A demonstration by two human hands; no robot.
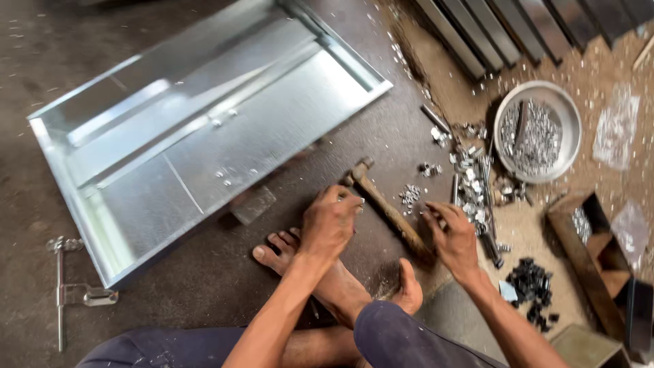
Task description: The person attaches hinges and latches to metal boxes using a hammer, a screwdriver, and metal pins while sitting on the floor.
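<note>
Two bare hands low over the floor [82, 41], person seated, feet tucked in front. Left hand [330, 221] knuckles up, fingers curled together around something small; what it is cannot be told. Right hand [453, 235] palm down, fingers bent and slightly apart, tips at a heap of small silvery fasteners [470, 187]. Wooden-handled hammer [388, 208] lies on the floor between the hands, head away from the person. Large galvanised sheet-metal tray [204, 129] left; round dish [538, 129] of fasteners right.
</note>
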